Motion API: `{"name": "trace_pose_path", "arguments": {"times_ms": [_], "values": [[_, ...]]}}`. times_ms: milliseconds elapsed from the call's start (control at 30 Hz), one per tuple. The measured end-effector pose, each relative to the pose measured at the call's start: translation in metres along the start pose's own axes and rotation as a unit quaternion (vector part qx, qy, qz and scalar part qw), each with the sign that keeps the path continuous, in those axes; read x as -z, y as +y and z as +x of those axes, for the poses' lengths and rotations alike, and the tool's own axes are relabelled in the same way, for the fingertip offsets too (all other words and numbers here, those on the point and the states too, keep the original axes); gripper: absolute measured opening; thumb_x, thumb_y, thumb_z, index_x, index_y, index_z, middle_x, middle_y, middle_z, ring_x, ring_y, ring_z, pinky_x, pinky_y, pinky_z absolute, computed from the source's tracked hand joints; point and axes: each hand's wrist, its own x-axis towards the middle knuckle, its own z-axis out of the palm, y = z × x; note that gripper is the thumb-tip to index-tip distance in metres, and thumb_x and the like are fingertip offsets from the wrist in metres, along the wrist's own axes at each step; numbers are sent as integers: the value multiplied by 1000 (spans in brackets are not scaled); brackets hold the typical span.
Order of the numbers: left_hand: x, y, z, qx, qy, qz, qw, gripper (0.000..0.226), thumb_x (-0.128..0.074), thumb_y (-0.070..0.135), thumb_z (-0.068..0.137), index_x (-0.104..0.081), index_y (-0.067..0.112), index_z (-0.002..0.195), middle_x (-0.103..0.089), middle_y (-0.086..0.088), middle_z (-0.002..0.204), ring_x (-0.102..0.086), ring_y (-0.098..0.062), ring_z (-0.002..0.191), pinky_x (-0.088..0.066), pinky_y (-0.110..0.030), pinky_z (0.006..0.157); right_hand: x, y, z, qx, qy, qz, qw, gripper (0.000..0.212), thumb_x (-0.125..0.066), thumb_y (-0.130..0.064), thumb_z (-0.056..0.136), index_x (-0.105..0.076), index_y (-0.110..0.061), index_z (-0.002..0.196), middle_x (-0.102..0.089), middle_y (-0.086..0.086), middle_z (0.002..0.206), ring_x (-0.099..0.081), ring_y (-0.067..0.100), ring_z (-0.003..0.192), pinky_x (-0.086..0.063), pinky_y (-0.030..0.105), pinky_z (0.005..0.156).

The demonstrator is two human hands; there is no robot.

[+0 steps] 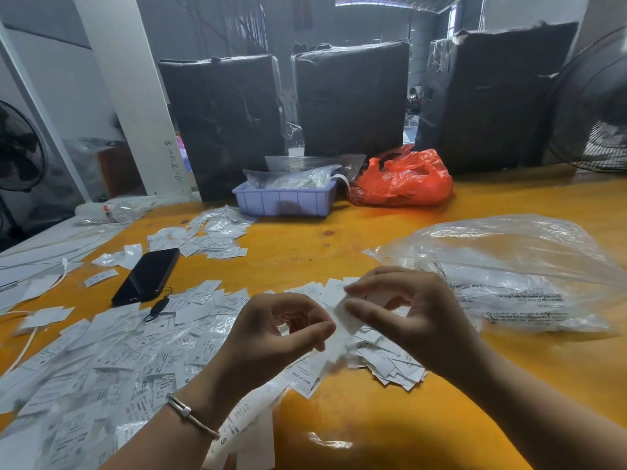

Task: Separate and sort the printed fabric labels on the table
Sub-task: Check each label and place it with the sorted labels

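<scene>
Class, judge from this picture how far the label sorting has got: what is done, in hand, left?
Done: a small stack of labels lies below the right hand. In hand: both the right and the left hand pinch one label, pulling it apart. Left: the big loose heap remains unsorted.

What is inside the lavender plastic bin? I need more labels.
Crumpled clear plastic bags fill the lavender plastic bin; they seem to hold small pale pieces, too blurred to identify. The bin's bottom is covered.
</scene>
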Motion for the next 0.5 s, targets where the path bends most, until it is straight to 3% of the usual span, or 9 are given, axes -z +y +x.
{"name": "trace_pose_path", "arguments": {"times_ms": [67,200,367,433,500], "values": [[0,0,0,0,-8,0,1000,16,-70,32,81,-74,17,81,-71,1,68,-66,-19,62,-55,-39,58,-1,2,1,-46,-69,20,996,43,-70,-53,71,-76,-13,86,-71,-7,77,-66,3,68,-54,22,60],[0,0,1,7,-12,-7,1000,16,-69,35,82,-74,20,82,-72,1,71,-66,-16,63,-56,-31,59,-6,8,2,-61,-76,57,994,11,-74,-25,78,-75,-16,71,-66,-8,64,-58,10,61,-47,31,56],[-2,-1,2,2,-10,-4,1000,18,-73,35,80,-75,17,82,-74,4,72,-69,-14,62,-57,-23,58,-5,6,3,-91,-92,65,989,5,-75,-11,80,-76,-15,77,-71,-3,69,-65,14,66,-53,38,63],[-2,-1,2,-2,-9,-7,1000,16,-74,29,78,-76,15,84,-74,2,72,-69,-16,63,-57,-24,58,-1,3,3,-86,-50,63,993,10,-73,-7,80,-76,-16,82,-73,-1,76,-68,13,70,-56,38,68],[-1,0,1,-5,-4,-9,1000,15,-75,28,76,-76,15,83,-74,2,72,-69,-16,63,-56,-24,58,7,-2,4,-66,45,73,994,25,-68,3,81,-75,-19,91,-73,-1,84,-68,13,76,-57,36,69]]}}
